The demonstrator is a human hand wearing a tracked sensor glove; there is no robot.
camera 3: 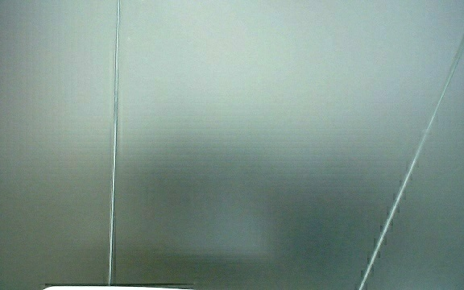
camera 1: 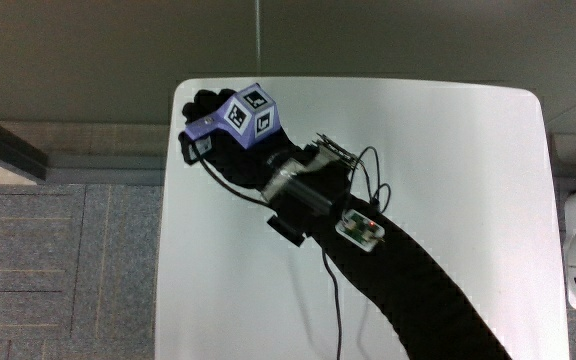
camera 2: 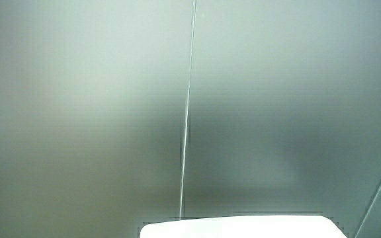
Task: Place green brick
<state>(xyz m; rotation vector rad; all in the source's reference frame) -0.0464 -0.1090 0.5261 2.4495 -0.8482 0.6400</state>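
The black-gloved hand [camera 1: 230,140] with its patterned cube hovers over the white rectangular table [camera 1: 448,200] near its corner, about eleven o'clock. I cannot tell its grip; no green brick shows. Released there, a brick might tumble off the edge. Both side views show mostly pale wall.

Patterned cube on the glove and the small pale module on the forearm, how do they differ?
The patterned cube is blocky with black-and-white marker faces; the pale module is flat with red and green spots. The cube sits on the hand; the module on the forearm, nearer the person. Both are worn above the table. Side views show only wall.
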